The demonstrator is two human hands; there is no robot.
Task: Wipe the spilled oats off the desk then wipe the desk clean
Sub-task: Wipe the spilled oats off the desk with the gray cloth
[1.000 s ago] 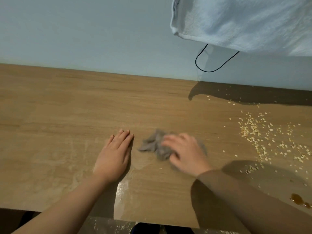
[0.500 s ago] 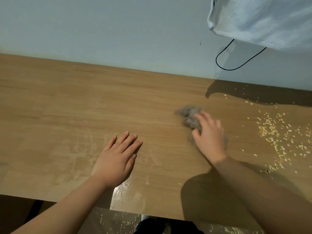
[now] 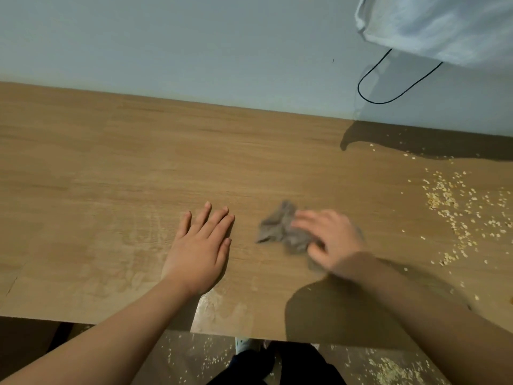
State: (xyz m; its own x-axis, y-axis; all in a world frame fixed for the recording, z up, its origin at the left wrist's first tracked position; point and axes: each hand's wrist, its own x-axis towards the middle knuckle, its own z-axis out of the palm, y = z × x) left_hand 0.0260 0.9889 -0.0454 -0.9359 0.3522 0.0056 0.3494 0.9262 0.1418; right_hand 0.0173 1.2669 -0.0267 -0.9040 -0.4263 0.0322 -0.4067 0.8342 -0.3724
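Looking down from the head camera, we see a wooden counter (image 3: 138,168) set against a pale wall (image 3: 180,45). The left hand (image 3: 201,247) lies flat on the counter, palm down, fingers spread and holding nothing. The right hand (image 3: 329,240) presses on a crumpled grey rag (image 3: 283,227) near the counter's middle; its fingers lie over the rag's right part, and motion blur keeps us from telling whether the grip closes around the cloth or merely bears down on it. Loose oats (image 3: 455,207) lie scattered over the counter's right side, well apart from the rag, with a few more in the shadow by the wall. Pale wipe streaks (image 3: 222,307) mark the surface near the front edge. More oats dot the floor (image 3: 388,368) below the counter. A white cloth (image 3: 444,23) hangs at upper right, with a black cable (image 3: 388,100) looping beneath it against the wall.
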